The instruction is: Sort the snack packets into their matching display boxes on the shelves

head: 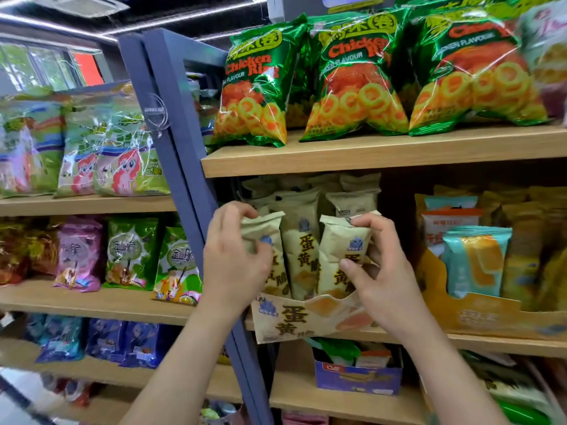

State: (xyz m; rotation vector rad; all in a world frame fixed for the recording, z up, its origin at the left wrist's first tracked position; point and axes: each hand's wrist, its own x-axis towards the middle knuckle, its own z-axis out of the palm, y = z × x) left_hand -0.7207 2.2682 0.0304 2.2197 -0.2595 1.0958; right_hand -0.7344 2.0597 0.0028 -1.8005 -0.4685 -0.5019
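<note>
Cream display box (288, 320) packed tight. Left hand (236, 259) grips left packet (265, 230), right hand (380, 271) pinches right packet (337, 240); forcing either could buckle the box front.

Bright, even light from ceiling strips (61, 24). Glare on green bags (356, 72). Edges blurred and bowed; shelf (383, 148) centre sharp.
</note>
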